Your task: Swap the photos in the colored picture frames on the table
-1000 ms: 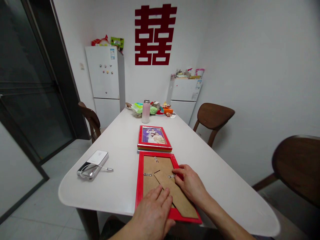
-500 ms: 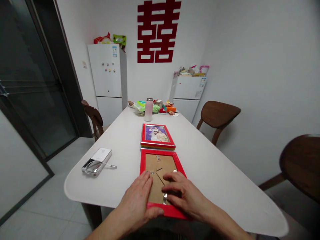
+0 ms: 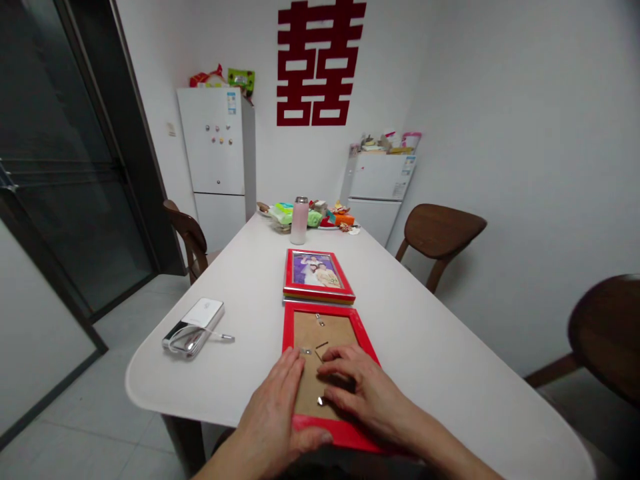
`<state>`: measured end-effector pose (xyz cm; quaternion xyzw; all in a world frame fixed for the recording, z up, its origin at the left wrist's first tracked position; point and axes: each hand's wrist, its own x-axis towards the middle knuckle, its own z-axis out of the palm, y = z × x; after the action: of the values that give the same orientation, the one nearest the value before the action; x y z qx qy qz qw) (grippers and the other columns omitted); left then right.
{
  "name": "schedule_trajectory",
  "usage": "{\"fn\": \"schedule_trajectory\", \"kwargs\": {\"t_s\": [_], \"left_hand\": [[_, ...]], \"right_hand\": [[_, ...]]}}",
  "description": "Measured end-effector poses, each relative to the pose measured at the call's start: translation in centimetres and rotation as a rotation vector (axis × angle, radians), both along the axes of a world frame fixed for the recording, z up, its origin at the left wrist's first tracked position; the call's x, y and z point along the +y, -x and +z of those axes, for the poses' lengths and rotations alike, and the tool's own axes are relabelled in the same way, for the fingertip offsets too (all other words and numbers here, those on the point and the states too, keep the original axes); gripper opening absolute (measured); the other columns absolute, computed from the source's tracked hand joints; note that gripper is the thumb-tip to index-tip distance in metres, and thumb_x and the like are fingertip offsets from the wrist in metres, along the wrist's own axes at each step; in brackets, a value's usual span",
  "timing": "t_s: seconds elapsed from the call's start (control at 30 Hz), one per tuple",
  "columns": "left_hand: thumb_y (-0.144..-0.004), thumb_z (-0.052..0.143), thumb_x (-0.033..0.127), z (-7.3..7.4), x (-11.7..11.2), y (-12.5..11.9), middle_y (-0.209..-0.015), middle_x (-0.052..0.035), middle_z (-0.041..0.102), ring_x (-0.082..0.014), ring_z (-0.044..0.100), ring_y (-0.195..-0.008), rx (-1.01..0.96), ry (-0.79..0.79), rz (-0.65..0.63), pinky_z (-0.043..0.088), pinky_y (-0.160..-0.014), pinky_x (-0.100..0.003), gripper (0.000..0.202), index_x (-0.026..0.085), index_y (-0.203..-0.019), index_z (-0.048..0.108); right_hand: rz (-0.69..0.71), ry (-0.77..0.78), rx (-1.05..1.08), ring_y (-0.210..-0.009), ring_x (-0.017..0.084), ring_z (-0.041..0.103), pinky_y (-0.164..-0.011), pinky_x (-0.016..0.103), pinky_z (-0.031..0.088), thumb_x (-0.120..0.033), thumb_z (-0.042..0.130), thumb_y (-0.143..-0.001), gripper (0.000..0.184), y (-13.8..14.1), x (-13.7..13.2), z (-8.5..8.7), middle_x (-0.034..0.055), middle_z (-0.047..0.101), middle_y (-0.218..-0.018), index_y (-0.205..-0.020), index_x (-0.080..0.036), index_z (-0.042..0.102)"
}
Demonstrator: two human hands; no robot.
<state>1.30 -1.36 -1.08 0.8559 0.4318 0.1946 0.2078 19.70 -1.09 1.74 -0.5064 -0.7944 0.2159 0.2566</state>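
A red picture frame (image 3: 289, 327) lies face down near the table's front edge, its brown backing board (image 3: 306, 387) up. My left hand (image 3: 277, 407) is open, laid flat along the frame's left side with the thumb on the near edge. Over the right half of the backing, my right hand (image 3: 363, 393) has its fingers bent and apart from the thumb. Its thumb tip is at a small metal clip (image 3: 321, 401) near the bottom, partly covered. Other metal clips (image 3: 321, 320) show at the top and left; the right side is hidden by my hand.
Beyond it lies a stack of red frames, the top one holding a photo (image 3: 316, 271). To the left is a power bank (image 3: 195, 327) with a white cable. Farther back stand a pink bottle (image 3: 299, 221) and colourful packets (image 3: 285, 213). Wooden chairs (image 3: 443, 230) flank the white table (image 3: 425, 360).
My right thumb has shifted left across the backing, and the bottom clip has turned from lengthwise to a slant. My left hand stays on the frame. The view has shifted slightly.
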Motion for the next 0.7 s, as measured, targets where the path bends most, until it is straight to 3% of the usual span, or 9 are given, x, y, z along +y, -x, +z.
{"fn": "schedule_trajectory", "kwargs": {"t_s": [0.1,0.3,0.7], "left_hand": [[-0.061,0.064,0.038,0.0,-0.3,-0.1,-0.135,-0.0193,0.018,-0.0272,0.018,-0.123,-0.021,0.003,0.053,0.024,-0.098,-0.046,0.081,0.010,-0.126,0.025],[-0.059,0.065,0.030,0.5,-0.4,-0.3,-0.134,-0.0207,0.019,-0.0276,0.017,-0.124,-0.003,0.034,0.054,0.022,-0.100,-0.045,0.082,0.006,-0.126,0.024],[-0.058,0.066,0.032,-0.2,-0.1,-0.3,-0.133,-0.0214,0.021,-0.0287,0.018,-0.123,0.004,-0.024,0.039,0.024,-0.099,-0.047,0.085,0.006,-0.126,0.023]], "right_hand": [[-0.042,-0.041,-0.009,-0.089,0.018,0.049,-0.081,0.031,0.038,-0.022,0.051,-0.072,0.023,0.7,1.5,0.2,0.0062,0.056,-0.094,-0.092,-0.020,0.062],[-0.111,-0.148,-0.237,-0.076,0.016,0.050,-0.069,0.026,0.038,-0.021,0.047,-0.074,0.017,3.1,3.8,0.0,0.0046,0.057,-0.075,-0.072,-0.019,0.064],[-0.207,-0.162,-0.293,-0.069,0.015,0.053,-0.062,0.023,0.036,-0.014,0.045,-0.071,0.015,4.1,5.1,-1.0,0.0069,0.060,-0.072,-0.071,-0.015,0.060]]}}
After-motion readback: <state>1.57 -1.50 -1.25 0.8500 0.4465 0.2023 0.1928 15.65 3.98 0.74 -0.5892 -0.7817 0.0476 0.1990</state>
